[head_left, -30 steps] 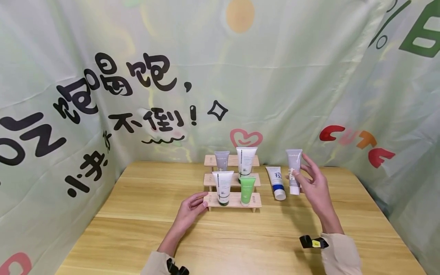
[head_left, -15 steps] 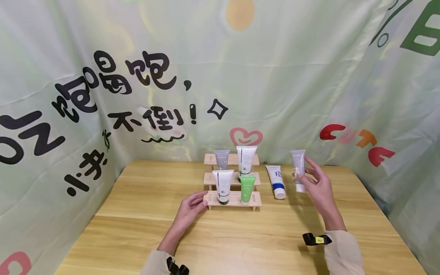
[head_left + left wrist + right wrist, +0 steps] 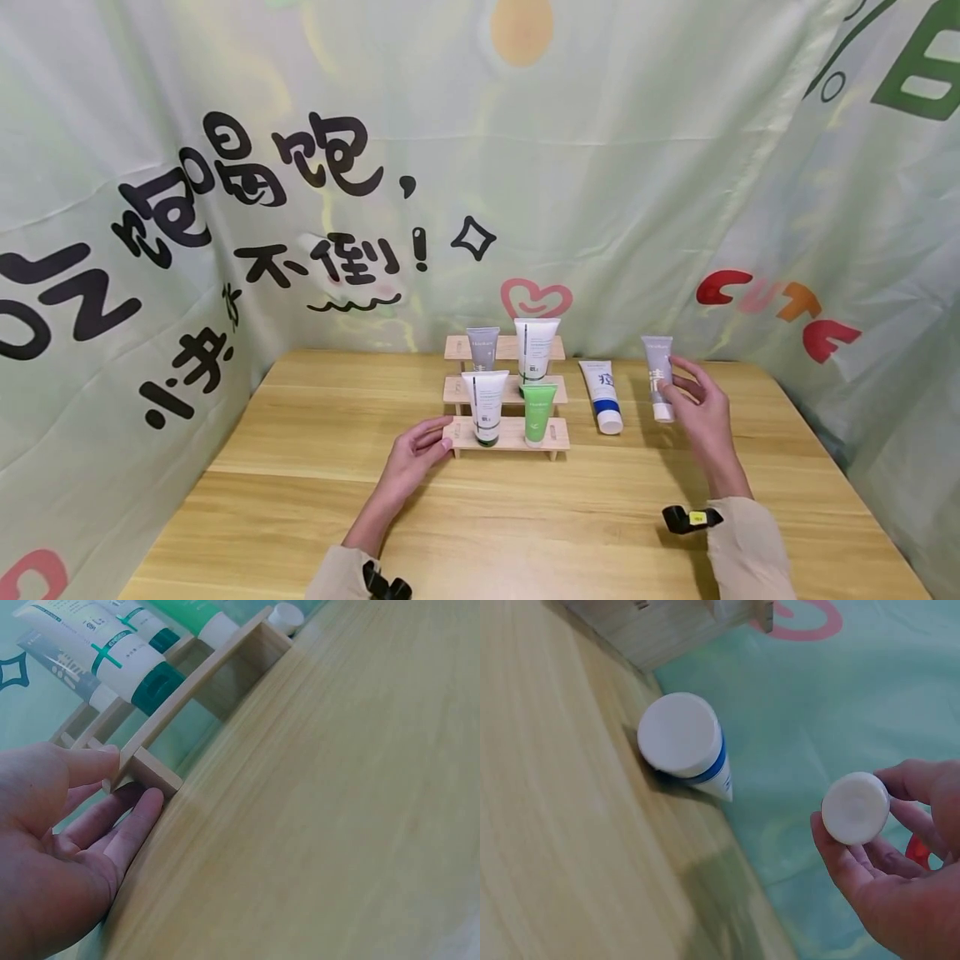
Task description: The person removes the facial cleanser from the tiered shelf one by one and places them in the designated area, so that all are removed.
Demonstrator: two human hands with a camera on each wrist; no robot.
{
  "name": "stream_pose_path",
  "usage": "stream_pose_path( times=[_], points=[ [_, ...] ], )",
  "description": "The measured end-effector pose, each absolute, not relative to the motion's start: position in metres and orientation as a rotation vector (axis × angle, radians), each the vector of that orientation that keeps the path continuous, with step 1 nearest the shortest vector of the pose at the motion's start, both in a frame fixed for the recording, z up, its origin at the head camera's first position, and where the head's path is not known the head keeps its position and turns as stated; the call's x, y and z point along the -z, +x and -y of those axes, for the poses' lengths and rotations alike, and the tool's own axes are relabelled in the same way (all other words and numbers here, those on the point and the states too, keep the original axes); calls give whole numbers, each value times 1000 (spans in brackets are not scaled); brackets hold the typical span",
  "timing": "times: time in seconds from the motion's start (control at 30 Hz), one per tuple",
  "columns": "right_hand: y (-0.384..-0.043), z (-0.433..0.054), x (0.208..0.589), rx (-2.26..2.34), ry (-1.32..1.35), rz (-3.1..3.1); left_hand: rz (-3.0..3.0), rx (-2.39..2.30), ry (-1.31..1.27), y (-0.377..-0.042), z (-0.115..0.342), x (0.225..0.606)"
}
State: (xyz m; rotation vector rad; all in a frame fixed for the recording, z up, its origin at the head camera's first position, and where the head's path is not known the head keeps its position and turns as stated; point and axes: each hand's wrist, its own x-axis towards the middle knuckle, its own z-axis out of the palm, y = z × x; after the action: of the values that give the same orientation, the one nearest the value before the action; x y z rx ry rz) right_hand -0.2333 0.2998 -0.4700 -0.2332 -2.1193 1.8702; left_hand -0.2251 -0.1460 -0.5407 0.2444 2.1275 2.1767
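Observation:
My right hand (image 3: 701,417) pinches a grey-lavender squeeze tube (image 3: 658,375) by its side, cap down, to the right of the stand. In the right wrist view its round white cap (image 3: 855,808) faces the camera, between thumb and fingers. My left hand (image 3: 416,454) grips the left end of the lowest step of a wooden three-step stand (image 3: 512,432), thumb on the board's end and fingers beneath. On that step stand a white tube (image 3: 489,407) with a dark green cap and a green tube (image 3: 538,412). Higher up are another grey tube (image 3: 483,346) and a white tube (image 3: 536,350).
A white tube with a blue band (image 3: 602,398) lies on the wooden table (image 3: 337,400) between the stand and my right hand, its cap toward me. A printed pale green cloth (image 3: 630,183) hangs behind the table and along both sides.
My right hand has moved to the right with the grey tube, away from the blue-banded tube, and the tube has lowered slightly in the last half second. The left hand stays on the stand.

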Motion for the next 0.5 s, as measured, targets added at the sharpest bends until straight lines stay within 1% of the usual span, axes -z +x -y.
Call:
stream_pose_path(
  times=[0.3,0.5],
  points=[
    [-242,-300,480,-1840,-419,2056,-2134,-2167,230,-225,146,542],
    [-247,-300,489,-1857,-447,2088,-2124,-2182,237,-225,145,541]
  ],
)
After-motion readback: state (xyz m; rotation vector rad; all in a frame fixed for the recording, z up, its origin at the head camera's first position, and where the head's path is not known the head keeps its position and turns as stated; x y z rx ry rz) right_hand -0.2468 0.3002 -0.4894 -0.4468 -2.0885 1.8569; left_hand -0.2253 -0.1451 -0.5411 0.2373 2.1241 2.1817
